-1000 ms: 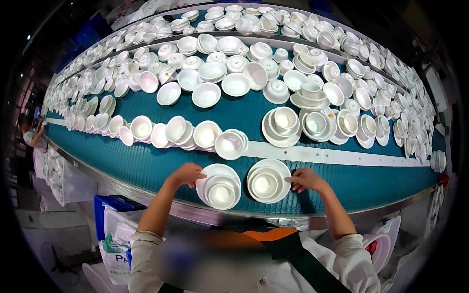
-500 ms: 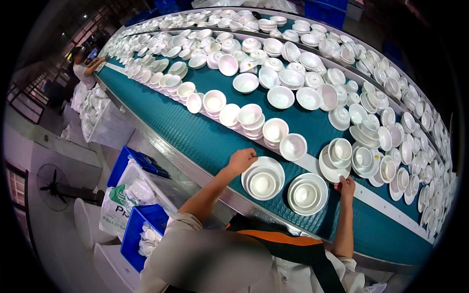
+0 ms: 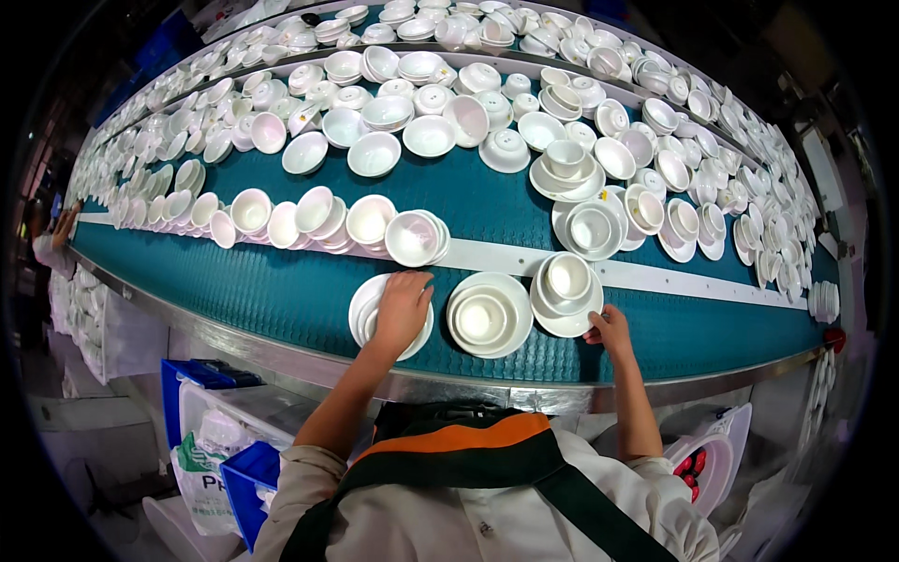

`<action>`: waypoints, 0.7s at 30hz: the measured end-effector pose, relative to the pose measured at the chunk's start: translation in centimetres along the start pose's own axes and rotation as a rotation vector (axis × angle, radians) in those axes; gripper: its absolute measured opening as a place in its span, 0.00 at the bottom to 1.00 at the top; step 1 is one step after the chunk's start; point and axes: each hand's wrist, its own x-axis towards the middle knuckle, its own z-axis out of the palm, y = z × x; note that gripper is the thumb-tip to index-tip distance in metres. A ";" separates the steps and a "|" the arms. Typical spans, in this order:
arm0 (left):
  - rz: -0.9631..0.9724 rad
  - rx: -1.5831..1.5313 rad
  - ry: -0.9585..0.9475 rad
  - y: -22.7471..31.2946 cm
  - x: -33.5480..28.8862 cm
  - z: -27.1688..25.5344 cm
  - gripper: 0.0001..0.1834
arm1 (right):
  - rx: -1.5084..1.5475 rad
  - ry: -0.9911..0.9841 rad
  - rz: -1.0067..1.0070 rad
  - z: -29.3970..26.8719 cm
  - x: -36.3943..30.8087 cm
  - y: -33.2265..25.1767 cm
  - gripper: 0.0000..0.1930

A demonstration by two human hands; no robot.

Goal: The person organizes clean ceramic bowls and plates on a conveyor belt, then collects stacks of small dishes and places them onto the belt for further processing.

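Left hand (image 3: pixel 403 307) over left bowl stack (image 3: pixel 361 307), nine o'clock from middle bowl stack (image 3: pixel 484 320) on green belt (image 3: pixel 449 377); can't judge grip. Right hand (image 3: pixel 611 330): grip clamped on right bowl stack (image 3: pixel 567 278), five o'clock of rim.

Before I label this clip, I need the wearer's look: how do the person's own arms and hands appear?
The left hand and right hand are ungloved, with no watch or cable visible. The left sleeve and right sleeve are pale beige, loose and creased, ending near the elbows.
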 end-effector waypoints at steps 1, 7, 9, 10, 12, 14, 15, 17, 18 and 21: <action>0.028 0.036 -0.032 0.2 0.1 0.3 0.09 | -0.009 -0.009 0.012 -0.5 -0.6 0.6 0.08; 0.066 0.365 -0.433 0.3 0.1 2.0 0.12 | -0.182 -0.078 0.079 -1.7 -3.6 0.0 0.10; 0.054 0.431 -0.583 0.7 0.6 1.5 0.12 | -0.365 -0.166 0.133 -2.8 -2.8 -1.9 0.10; 0.042 0.413 -0.602 0.6 0.7 1.3 0.13 | -0.413 -0.215 0.169 -3.9 -1.9 -2.7 0.10; 0.015 0.380 -0.633 0.3 1.0 1.1 0.13 | -0.373 -0.113 0.071 -4.9 0.2 -4.5 0.10; 0.063 0.336 -0.498 0.0 1.3 1.8 0.10 | -0.196 0.101 -0.118 -5.3 3.8 -4.7 0.11; 0.088 0.311 -0.434 0.1 1.5 2.3 0.08 | -0.106 0.163 -0.179 -5.5 6.0 -3.9 0.12; 0.048 0.193 -0.446 0.4 2.2 3.0 0.11 | 0.120 0.082 -0.151 -3.6 8.9 -3.6 0.10; 0.015 0.116 -0.469 0.4 2.5 3.2 0.12 | 0.137 0.043 -0.105 -2.5 9.4 -4.0 0.10; -0.069 0.017 -0.529 0.8 3.1 3.0 0.14 | 0.269 -0.071 -0.093 -1.6 9.1 -5.0 0.13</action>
